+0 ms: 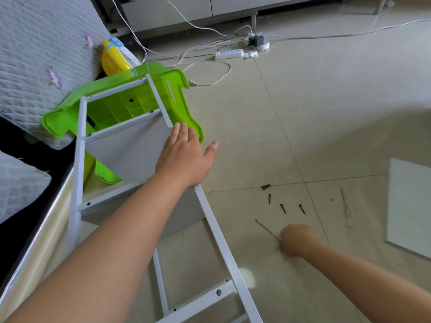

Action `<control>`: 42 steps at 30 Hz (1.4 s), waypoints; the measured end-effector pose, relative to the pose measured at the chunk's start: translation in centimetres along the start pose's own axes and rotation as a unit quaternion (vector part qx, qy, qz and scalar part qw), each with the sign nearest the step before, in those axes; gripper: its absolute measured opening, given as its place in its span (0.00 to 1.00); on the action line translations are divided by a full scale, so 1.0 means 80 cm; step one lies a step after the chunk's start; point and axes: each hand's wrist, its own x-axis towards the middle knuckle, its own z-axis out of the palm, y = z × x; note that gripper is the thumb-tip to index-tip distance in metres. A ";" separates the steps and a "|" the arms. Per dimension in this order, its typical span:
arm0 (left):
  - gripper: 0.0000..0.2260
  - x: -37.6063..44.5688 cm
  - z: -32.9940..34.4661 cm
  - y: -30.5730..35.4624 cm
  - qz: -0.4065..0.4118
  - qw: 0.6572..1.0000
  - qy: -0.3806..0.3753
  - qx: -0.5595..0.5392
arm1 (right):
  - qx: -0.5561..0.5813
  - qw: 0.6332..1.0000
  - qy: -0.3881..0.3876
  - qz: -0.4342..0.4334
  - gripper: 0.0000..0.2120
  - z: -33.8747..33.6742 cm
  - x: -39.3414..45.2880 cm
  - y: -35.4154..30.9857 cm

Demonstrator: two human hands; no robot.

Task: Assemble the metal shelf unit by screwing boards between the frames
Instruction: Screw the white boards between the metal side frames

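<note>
So the shelf frame [205,206] is lying tilted on the floor, far end propped on a green plastic stool [130,89] that's tipped on its side by the bed [35,54] at the left. Two grey boards [130,150] can already be seen sitting between the white rails, so roughly the far half looks done, and the near rungs with their bare screw holes are still waiting. The left hand [184,155] is laid flat on the right-hand rail, fingers [182,131] straight and slightly spread, thumb out, nothing gripped, just pressing to steady it. The right hand [296,238] is down on the floor tiles at the near right, curled around a screwdriver [268,229] with the thin shaft poking out to the left. A few dark screws [283,207] are scattered loose on the tiles just beyond it, not kept in any box or tray, so they could be kicked away easily. A spare white board [410,206] is lying flat at the far right, with a small clear tool [345,208] beside it. The frame looks like thin painted steel tube: probably light and stiff but wobbly until more boards are in, and a bit slick, so it's best held on the rail close to a rung. The boards look rigid and should be taken by the edges.
</note>
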 end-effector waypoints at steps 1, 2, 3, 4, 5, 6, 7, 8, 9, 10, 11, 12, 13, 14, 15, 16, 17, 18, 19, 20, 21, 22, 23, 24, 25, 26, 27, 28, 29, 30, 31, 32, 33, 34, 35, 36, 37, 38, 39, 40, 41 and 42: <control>0.31 -0.001 0.001 0.000 0.000 1.000 0.002 -0.006 | 0.032 0.999 0.007 0.008 0.17 -0.006 0.004 0.006; 0.30 -0.002 0.001 0.000 0.000 1.000 0.005 -0.010 | 0.064 0.998 0.018 0.015 0.18 -0.014 0.011 0.014; 0.30 -0.002 0.002 0.001 0.001 1.000 0.007 -0.010 | 0.091 0.995 0.034 0.024 0.18 -0.022 0.021 0.023; 0.29 -0.003 0.002 0.001 0.002 1.000 0.007 -0.005 | 0.113 0.991 0.057 0.034 0.17 -0.030 0.032 0.032; 0.29 -0.004 0.003 0.002 0.003 1.000 0.004 0.001 | 0.133 0.987 0.084 0.044 0.15 -0.036 0.041 0.039; 0.28 -0.004 0.003 0.002 0.004 1.000 0.002 0.005 | 0.152 0.981 0.106 0.052 0.14 -0.040 0.050 0.044; 0.27 -0.004 0.003 0.003 0.003 1.000 -0.001 0.007 | 0.170 0.977 0.116 0.056 0.13 -0.043 0.057 0.045; 0.27 -0.003 0.003 0.003 0.003 1.000 -0.003 0.009 | 0.185 0.974 0.117 0.058 0.14 -0.044 0.061 0.045; 0.26 -0.003 0.004 0.003 0.002 1.000 -0.003 0.012 | 0.196 0.972 0.113 0.062 0.14 -0.044 0.064 0.042; 0.26 -0.003 0.004 0.003 0.002 1.000 -0.003 0.015 | 0.201 0.971 0.111 0.065 0.14 -0.044 0.066 0.038; 0.26 -0.002 0.004 0.002 0.002 1.000 -0.003 0.018 | 0.202 0.971 0.113 0.068 0.13 -0.041 0.068 0.034; 0.26 -0.002 0.003 0.002 0.002 1.000 -0.003 0.019 | 0.202 0.969 0.121 0.072 0.13 -0.038 0.070 0.031; 0.26 -0.003 0.003 0.002 0.001 1.000 -0.004 0.019 | 0.204 0.967 0.131 0.077 0.12 -0.034 0.071 0.029; 0.26 -0.003 0.002 0.002 0.001 1.000 -0.005 0.019 | 0.206 0.965 0.139 0.083 0.12 -0.032 0.070 0.027; 0.26 -0.004 0.002 0.003 0.000 1.000 -0.005 0.019 | 0.209 0.963 0.144 0.088 0.12 -0.030 0.071 0.026; 0.26 -0.004 0.002 0.003 0.000 1.000 -0.005 0.018 | 0.210 0.963 0.144 0.091 0.13 -0.029 0.071 0.025; 0.26 -0.004 0.003 0.003 0.001 1.000 -0.004 0.018 | 0.205 0.964 0.142 0.093 0.13 -0.028 0.071 0.024; 0.26 -0.004 0.003 0.003 0.002 1.000 -0.003 0.019 | 0.196 0.967 0.137 0.092 0.13 -0.028 0.069 0.023; 0.26 -0.003 0.003 0.003 0.002 1.000 -0.002 0.021 | 0.186 0.969 0.135 0.088 0.14 -0.030 0.067 0.022; 0.26 -0.002 0.003 0.003 0.001 1.000 -0.002 0.023 | 0.175 0.972 0.136 0.083 0.14 -0.032 0.064 0.022; 0.25 -0.002 0.003 0.003 0.000 1.000 -0.003 0.025 | 0.170 0.972 0.140 0.078 0.14 -0.035 0.062 0.021; 0.25 -0.001 0.002 0.003 -0.001 1.000 -0.003 0.026 | 0.170 0.972 0.147 0.074 0.14 -0.039 0.059 0.019; 0.25 -0.001 0.002 0.003 -0.003 1.000 -0.003 0.027 | 0.177 0.969 0.155 0.070 0.14 -0.045 0.056 0.018; 0.24 -0.001 0.002 0.003 -0.003 1.000 -0.002 0.027 | 0.192 0.965 0.168 0.065 0.13 -0.052 0.054 0.016; 0.24 -0.002 0.002 0.003 -0.003 1.000 0.000 0.026 | 0.214 0.958 0.183 0.058 0.12 -0.061 0.052 0.015; 0.24 -0.003 0.002 0.004 -0.002 1.000 0.003 0.025 | 0.238 0.949 0.199 0.051 0.12 -0.070 0.051 0.013; 0.24 -0.004 0.002 0.004 -0.003 1.000 0.006 0.024 | 0.262 0.940 0.215 0.045 0.13 -0.081 0.050 0.011; 0.24 -0.005 0.003 0.004 -0.003 1.000 0.009 0.023 | 0.283 0.930 0.231 0.040 0.14 -0.094 0.047 0.010; 0.24 -0.005 0.004 0.003 -0.003 1.000 0.011 0.020 | 0.303 0.919 0.251 0.037 0.15 -0.108 0.041 0.009; 0.24 -0.006 0.004 0.004 -0.002 1.000 0.014 0.014 | 0.320 0.906 0.276 0.033 0.16 -0.122 0.034 0.008; 0.24 -0.006 0.005 0.004 -0.002 1.000 0.021 0.006 | 0.336 0.892 0.302 0.026 0.16 -0.137 0.025 0.007; 0.24 -0.007 0.005 0.004 -0.004 0.999 0.033 -0.005 | 0.353 0.876 0.328 0.017 0.15 -0.152 0.015 0.005; 0.24 -0.009 0.005 0.002 -0.007 0.998 0.052 -0.020 | 0.372 0.860 0.351 0.007 0.14 -0.166 0.003 0.003; 0.24 -0.012 0.004 0.000 -0.012 0.996 0.078 -0.034 | 0.390 0.843 0.371 -0.001 0.13 -0.180 -0.010 0.000; 0.24 -0.016 0.005 -0.004 -0.017 0.993 0.105 -0.043 | 0.407 0.827 0.388 -0.009 0.12 -0.192 -0.022 -0.002; 0.24 -0.021 0.005 -0.010 -0.022 0.991 0.125 -0.046 | 0.422 0.812 0.402 -0.017 0.11 -0.205 -0.036 -0.006; 0.25 -0.028 0.004 -0.017 -0.028 0.989 0.136 -0.042 | 0.437 0.799 0.413 -0.030 0.10 -0.216 -0.051 -0.011; 0.27 -0.036 0.002 -0.024 -0.036 0.989 0.139 -0.030 | 0.449 0.786 0.422 -0.046 0.10 -0.227 -0.066 -0.017; 0.28 -0.046 -0.001 -0.034 -0.043 0.990 0.136 -0.010 | 0.457 0.777 0.429 -0.064 0.09 -0.237 -0.080 -0.024; 0.25 -0.056 -0.004 -0.044 -0.047 0.990 0.133 0.009 | 0.459 0.770 0.435 -0.083 0.09 -0.247 -0.094 -0.032; 0.20 -0.066 -0.008 -0.054 -0.047 0.990 0.131 0.024 | 0.461 0.764 0.439 -0.105 0.08 -0.256 -0.108 -0.042; 0.17 -0.077 -0.013 -0.065 -0.040 0.990 0.128 0.039 | 0.461 0.760 0.440 -0.128 0.08 -0.264 -0.120 -0.053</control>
